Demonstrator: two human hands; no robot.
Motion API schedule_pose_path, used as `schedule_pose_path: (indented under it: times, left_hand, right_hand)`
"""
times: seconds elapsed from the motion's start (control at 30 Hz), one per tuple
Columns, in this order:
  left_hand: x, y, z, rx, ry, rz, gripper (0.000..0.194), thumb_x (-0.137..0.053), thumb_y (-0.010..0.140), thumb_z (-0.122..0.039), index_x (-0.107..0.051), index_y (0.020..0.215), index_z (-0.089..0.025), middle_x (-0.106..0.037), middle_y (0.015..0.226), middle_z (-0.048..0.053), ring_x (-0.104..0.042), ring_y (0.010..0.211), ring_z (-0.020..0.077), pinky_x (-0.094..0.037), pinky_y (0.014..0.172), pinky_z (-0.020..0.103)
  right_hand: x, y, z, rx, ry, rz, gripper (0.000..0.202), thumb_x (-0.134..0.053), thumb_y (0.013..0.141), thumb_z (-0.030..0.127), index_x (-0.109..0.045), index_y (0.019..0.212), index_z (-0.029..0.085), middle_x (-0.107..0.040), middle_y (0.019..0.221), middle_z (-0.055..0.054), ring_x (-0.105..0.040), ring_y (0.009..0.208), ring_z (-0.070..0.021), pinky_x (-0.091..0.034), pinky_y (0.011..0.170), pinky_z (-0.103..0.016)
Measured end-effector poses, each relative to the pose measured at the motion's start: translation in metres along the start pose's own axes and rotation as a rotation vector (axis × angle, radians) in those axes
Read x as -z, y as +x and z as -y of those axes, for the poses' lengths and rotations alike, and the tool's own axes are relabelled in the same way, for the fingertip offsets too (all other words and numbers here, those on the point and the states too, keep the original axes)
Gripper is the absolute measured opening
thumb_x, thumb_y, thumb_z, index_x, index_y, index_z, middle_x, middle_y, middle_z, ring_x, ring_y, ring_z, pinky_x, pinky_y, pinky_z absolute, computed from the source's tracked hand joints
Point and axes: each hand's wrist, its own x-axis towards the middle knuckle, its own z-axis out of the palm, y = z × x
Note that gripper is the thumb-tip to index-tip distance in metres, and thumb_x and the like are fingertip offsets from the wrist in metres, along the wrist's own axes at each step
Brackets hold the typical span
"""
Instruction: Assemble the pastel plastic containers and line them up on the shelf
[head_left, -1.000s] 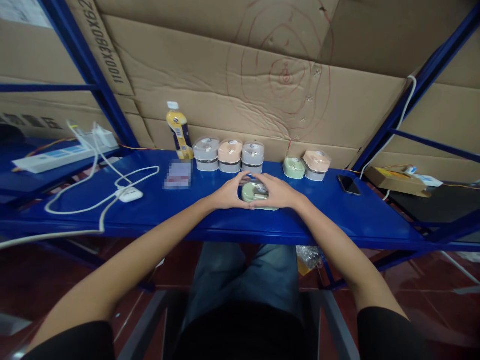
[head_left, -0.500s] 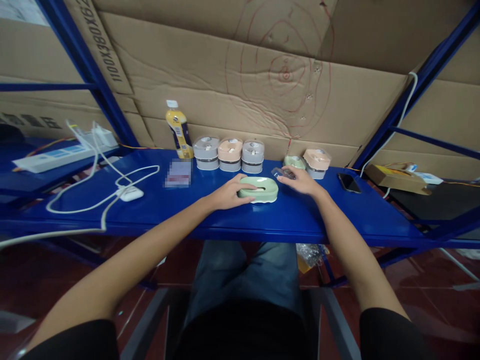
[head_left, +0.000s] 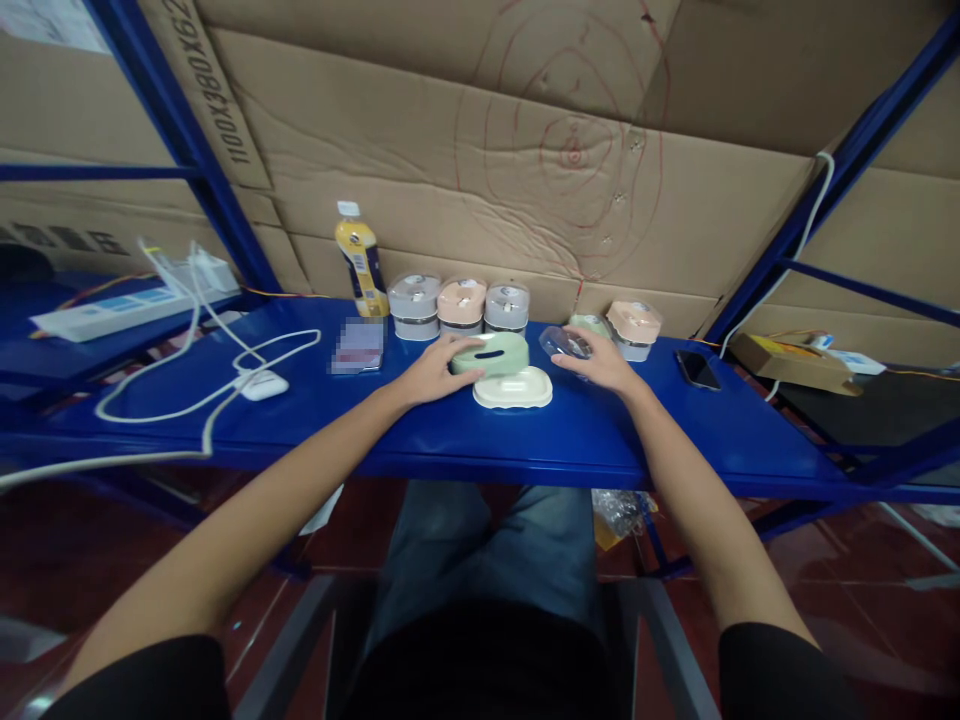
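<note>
1. Gripping a slotted green cover (head_left: 495,364) by its left end with the left hand (head_left: 436,371), thumb at the near side, fingers at the far side; probably pinched across the narrow width for a firm one-handed hold.
2. Holding a clear lid (head_left: 556,344) by its right end in the right hand (head_left: 604,362), fingers curled around it; seemingly held aside to the right to leave the middle free. Impossible to tell whether touching the bench (head_left: 450,435).
3. Just in front of the green cover, find a cream base (head_left: 514,390) lying flat, midway along the bench's front edge; likely set there for easy reach by both hands. Hard to judge any contact with the cover.
4. Behind the right hand, see a partly hidden green box (head_left: 592,324) beside a peach-topped stack (head_left: 635,328), near the bench's back edge.
5. Farther left along that edge, note three lidded stacks (head_left: 460,306) in a row beside an upright bottle (head_left: 361,262), perhaps lined up to spare working room.
6. Toward the bench's right edge, spot a phone (head_left: 697,369).
</note>
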Motion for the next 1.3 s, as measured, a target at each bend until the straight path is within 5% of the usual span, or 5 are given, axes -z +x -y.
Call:
schedule_pose_path:
  times: [0.17,0.33,0.93,1.17,1.3]
  left_hand:
    - [-0.023,0.0,-0.03,-0.037,-0.067,0.08,0.097,-0.083,0.086,-0.058,-0.041,0.164,-0.019,-0.056,0.162,0.022,-0.058,0.147,0.0424,-0.048,0.123,0.058]
    - [-0.032,0.002,-0.032,-0.012,-0.107,0.114,0.108,-0.087,0.081,-0.056,-0.034,0.166,-0.018,-0.054,0.163,0.024,-0.058,0.148,0.0449,-0.05,0.121,0.06]
    - [-0.038,0.004,-0.026,-0.014,-0.077,0.164,0.129,-0.093,0.07,-0.061,-0.029,0.171,-0.015,-0.039,0.175,0.026,-0.04,0.161,0.0488,-0.036,0.132,0.061]
    - [-0.037,0.004,-0.023,-0.019,-0.072,0.171,0.126,-0.093,0.07,-0.065,-0.032,0.169,-0.015,-0.044,0.172,0.026,-0.047,0.157,0.0486,-0.041,0.128,0.061]
    - [-0.033,0.002,-0.02,0.026,-0.069,0.186,0.119,-0.09,0.074,-0.064,-0.032,0.168,-0.016,-0.058,0.16,0.024,-0.058,0.148,0.0458,-0.049,0.121,0.058]
  right_hand:
    - [-0.019,0.001,0.029,0.336,0.06,0.133,0.085,-0.081,0.084,0.072,-0.064,0.154,0.027,-0.066,0.155,-0.014,-0.064,0.141,-0.0358,-0.049,0.124,-0.054]
    - [-0.038,0.006,0.045,0.438,-0.05,0.228,0.084,-0.084,0.083,0.067,-0.063,0.155,0.029,-0.067,0.154,-0.013,-0.062,0.143,-0.038,-0.047,0.123,-0.059]
    - [-0.047,0.013,0.045,0.4,-0.143,0.283,0.084,-0.085,0.084,0.067,-0.066,0.154,0.026,-0.075,0.135,-0.013,-0.072,0.122,-0.0351,-0.056,0.109,-0.053]
    - [-0.053,0.006,0.038,0.368,-0.127,0.241,0.087,-0.084,0.084,0.068,-0.063,0.156,0.025,-0.069,0.139,-0.014,-0.068,0.129,-0.036,-0.053,0.115,-0.054]
    - [-0.034,-0.009,0.038,0.367,-0.137,0.315,0.093,-0.086,0.083,0.061,-0.054,0.163,0.029,-0.059,0.154,-0.015,-0.06,0.142,-0.0385,-0.05,0.119,-0.055]
